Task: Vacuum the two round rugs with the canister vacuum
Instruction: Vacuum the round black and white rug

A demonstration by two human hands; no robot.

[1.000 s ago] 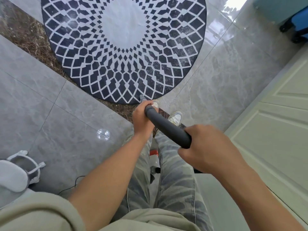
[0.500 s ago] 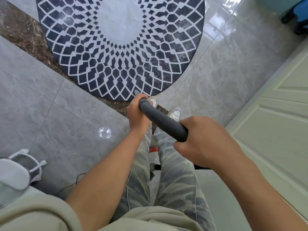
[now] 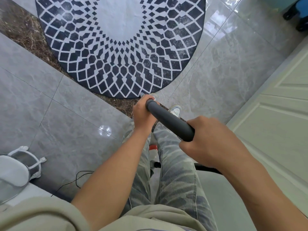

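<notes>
both hands grip a dark grey vacuum wand (image 3: 168, 120) that slants across the middle of the view. the left hand (image 3: 143, 112) is curled round its far upper end, and the right hand (image 3: 208, 140) is wrapped round the nearer end, closer to the body. a round rug (image 3: 120, 47) with a black-and-white diamond pattern and a pale centre lies on the grey tiled floor (image 3: 225, 72) ahead, its near edge just in front of the person's pale shoes (image 3: 175, 110). only this one rug is in view. a brown marbled strip (image 3: 20, 30) in the floor runs under the rug's left side. a small red part (image 3: 152, 147) shows between the legs, too hidden to identify. a thin black cord (image 3: 78, 179) lies on the floor at lower left, near a white object (image 3: 15, 170). a cream panelled door (image 3: 275, 122) fills the right side.
</notes>
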